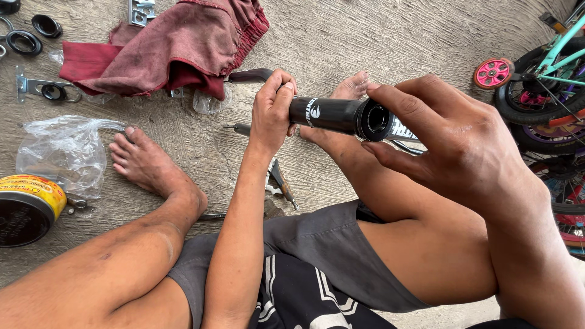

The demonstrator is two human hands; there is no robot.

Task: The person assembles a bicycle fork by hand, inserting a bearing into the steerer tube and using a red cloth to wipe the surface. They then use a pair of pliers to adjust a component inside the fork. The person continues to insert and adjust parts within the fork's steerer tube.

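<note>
- Black tube (332, 114) was held in the air above the person's knees, clear of the concrete floor (341, 36), its long axis running nearly level from left to right, the right end tilted slightly lower.
- Its open end (376, 119) faced the right hand, showing a dark round bore with a ring seated just inside the rim.
- Left hand (272, 109) was wrapped around the tube's far left end, fingers curled tight and pressed together, thumb over the top.
- Right hand (454, 140) sat at the open end, nearer the camera; its fingers were loosely spread and bent, the forefinger arching over the rim and the thumb just below it. Whether they pinched anything small, I could not tell.
- Red rag (177, 45) lay near the floor's far edge, a yellow tin (27, 204) at the left edge, and a small bicycle (545, 91) at the right.
</note>
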